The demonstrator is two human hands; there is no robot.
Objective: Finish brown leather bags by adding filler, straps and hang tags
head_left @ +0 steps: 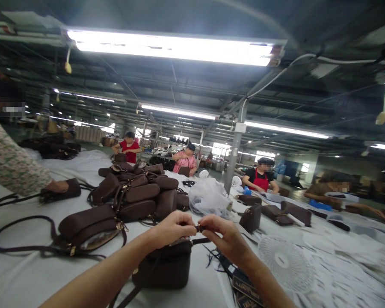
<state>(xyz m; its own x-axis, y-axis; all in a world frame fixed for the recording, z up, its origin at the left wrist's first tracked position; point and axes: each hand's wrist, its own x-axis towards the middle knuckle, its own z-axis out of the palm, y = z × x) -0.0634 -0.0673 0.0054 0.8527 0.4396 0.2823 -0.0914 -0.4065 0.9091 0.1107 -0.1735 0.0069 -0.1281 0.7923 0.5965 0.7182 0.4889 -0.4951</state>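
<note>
My left hand and my right hand meet at the middle of the view, fingertips almost touching. Both are closed in a pinch on a short piece of dark brown bag strap with a small gold-coloured metal fitting. Just below them a small dark brown handbag stands on the table. Its top is partly hidden by my left hand and forearm. Another part of its strap runs out to the right beneath my right hand, and more strap hangs down its left side.
Several brown handbags are heaped beyond my hands. An unzipped bag lies to the left. A white fan and black tags lie right. Clear plastic sits behind. A co-worker's hand touches a bag at left.
</note>
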